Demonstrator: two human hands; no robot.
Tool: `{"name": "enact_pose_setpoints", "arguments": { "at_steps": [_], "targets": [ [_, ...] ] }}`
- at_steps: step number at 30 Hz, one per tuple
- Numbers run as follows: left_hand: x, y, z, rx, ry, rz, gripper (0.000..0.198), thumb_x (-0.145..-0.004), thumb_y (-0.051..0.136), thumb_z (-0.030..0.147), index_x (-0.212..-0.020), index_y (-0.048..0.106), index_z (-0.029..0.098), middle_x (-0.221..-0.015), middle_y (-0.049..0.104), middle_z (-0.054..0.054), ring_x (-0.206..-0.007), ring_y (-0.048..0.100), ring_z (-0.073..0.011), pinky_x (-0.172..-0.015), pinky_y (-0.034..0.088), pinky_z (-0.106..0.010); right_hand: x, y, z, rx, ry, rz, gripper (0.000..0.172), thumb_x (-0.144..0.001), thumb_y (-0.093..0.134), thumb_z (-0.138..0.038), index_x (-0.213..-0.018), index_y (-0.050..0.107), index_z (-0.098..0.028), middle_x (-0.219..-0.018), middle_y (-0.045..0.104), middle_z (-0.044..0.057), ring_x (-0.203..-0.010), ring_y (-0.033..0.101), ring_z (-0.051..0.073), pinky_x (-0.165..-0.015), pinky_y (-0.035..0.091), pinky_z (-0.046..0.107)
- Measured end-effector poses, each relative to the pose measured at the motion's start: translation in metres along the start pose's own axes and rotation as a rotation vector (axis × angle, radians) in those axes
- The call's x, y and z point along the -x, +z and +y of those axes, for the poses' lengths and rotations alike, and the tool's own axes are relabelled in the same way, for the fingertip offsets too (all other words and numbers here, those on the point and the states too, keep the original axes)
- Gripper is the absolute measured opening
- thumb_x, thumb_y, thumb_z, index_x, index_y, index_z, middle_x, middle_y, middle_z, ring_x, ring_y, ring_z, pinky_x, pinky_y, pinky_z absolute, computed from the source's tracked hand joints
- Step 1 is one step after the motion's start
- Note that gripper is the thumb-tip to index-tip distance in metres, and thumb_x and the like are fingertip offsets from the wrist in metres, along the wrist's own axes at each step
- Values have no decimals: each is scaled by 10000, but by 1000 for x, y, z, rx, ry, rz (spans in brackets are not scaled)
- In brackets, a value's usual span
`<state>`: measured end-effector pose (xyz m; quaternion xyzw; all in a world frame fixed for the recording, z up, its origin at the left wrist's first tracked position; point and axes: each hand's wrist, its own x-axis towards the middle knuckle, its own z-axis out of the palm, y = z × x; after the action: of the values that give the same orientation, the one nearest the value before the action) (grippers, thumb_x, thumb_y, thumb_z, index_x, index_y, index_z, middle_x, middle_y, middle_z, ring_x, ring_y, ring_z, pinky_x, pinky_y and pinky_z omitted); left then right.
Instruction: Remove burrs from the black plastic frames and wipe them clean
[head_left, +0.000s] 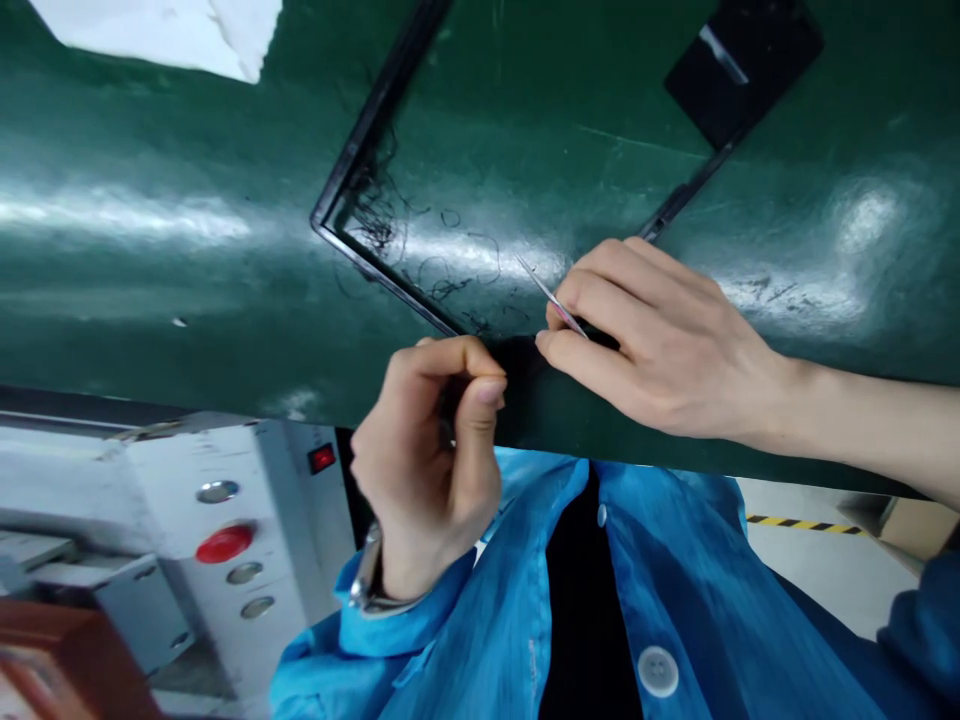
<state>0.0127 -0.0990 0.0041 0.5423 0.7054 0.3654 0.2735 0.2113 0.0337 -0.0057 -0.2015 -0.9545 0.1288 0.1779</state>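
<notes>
My left hand (435, 450) is closed at the front edge of the green worktop, thumb and index finger pinched together. Whatever lies in that pinch is too small or hidden to name. Held between the fingers of my right hand (660, 345) are slim pointed metal tweezers (551, 295), their tip aimed up and left. A thin black frame (382, 275) lies at a slant on the worktop, one corner at the left. Its near part passes by both hands, which partly hide it. Fine curly black strands (375, 215) are scattered inside that corner.
A dark flat block (742, 75) sits on the frame's right side. White torn paper (172, 35) lies at the upper left of the green worktop (112, 290). Below left stands a grey machine panel (281, 510) with a red button (223, 543) and a red switch (322, 458).
</notes>
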Motion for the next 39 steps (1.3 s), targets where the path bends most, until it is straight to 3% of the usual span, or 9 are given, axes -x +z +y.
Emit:
{"name": "enact_pose_setpoints", "arguments": {
  "at_steps": [5, 10, 14, 23, 28, 31, 34, 39],
  "targets": [
    [-5, -14, -1, -136, 151, -39, 143, -1080, 771, 189, -1125, 786, 324, -949, 758, 44, -810, 671, -144, -723, 538, -360, 0, 2, 0, -51, 3, 75, 547, -1174, 234, -114, -971, 743, -109, -1145, 791, 17, -1147, 798, 165, -1029, 719, 349],
    [-14, -10, 2, -264, 313, -24, 221, -1032, 843, 126, -1168, 784, 290, -1073, 819, 27, -954, 769, -138, -869, 622, -305, -3, 1, -1, -131, 53, 172, 518, -1177, 284, -113, -905, 726, -118, -1004, 765, -30, -1005, 794, 113, -949, 714, 278],
    [-22, -10, 5, -317, 339, -139, 197, -1060, 807, 139, -1169, 769, 298, -1121, 816, 25, -989, 782, -142, -898, 619, -294, -2, 2, -2, -121, 82, 159, 497, -1182, 307, -116, -910, 723, -111, -1007, 764, -24, -1026, 804, 127, -961, 712, 289],
    [-44, -21, 15, -442, 435, -338, 28, -1144, 682, 239, -1138, 697, 261, -1085, 778, -1, -874, 691, -153, -786, 543, -308, -2, 4, 0, -71, 22, 150, 490, -1179, 305, -108, -913, 714, -63, -1093, 807, 24, -1093, 802, 145, -973, 676, 262],
    [-49, -19, 20, -367, 305, -379, 157, -1121, 662, 302, -964, 654, 297, -859, 592, 9, -728, 527, -201, -696, 372, -359, -2, 0, 1, 20, -8, -60, 612, -1182, 157, -117, -972, 730, -80, -1235, 797, 40, -1274, 781, 189, -1082, 697, 311],
    [-48, -15, 18, -370, 271, -372, 185, -1111, 668, 315, -936, 613, 293, -818, 501, 9, -708, 460, -209, -689, 312, -375, -2, 0, 1, 1, -13, -1, 562, -1194, 225, -113, -952, 732, -88, -1172, 804, 42, -1212, 788, 167, -1050, 703, 290],
    [-44, -14, 15, -403, 287, -352, 184, -1110, 678, 304, -942, 604, 287, -838, 520, 5, -722, 458, -210, -694, 311, -383, -2, 1, 2, -20, -15, 75, 533, -1191, 269, -107, -918, 725, -69, -1131, 807, 47, -1171, 790, 154, -1024, 670, 243],
    [-41, -14, 12, -399, 307, -313, 204, -1098, 678, 261, -915, 593, 285, -820, 529, 8, -714, 480, -202, -680, 350, -375, -2, -1, 1, 5, -17, -84, 663, -1172, 117, -108, -984, 753, -93, -1225, 787, 35, -1317, 775, 198, -1106, 697, 337]
  ]
}}
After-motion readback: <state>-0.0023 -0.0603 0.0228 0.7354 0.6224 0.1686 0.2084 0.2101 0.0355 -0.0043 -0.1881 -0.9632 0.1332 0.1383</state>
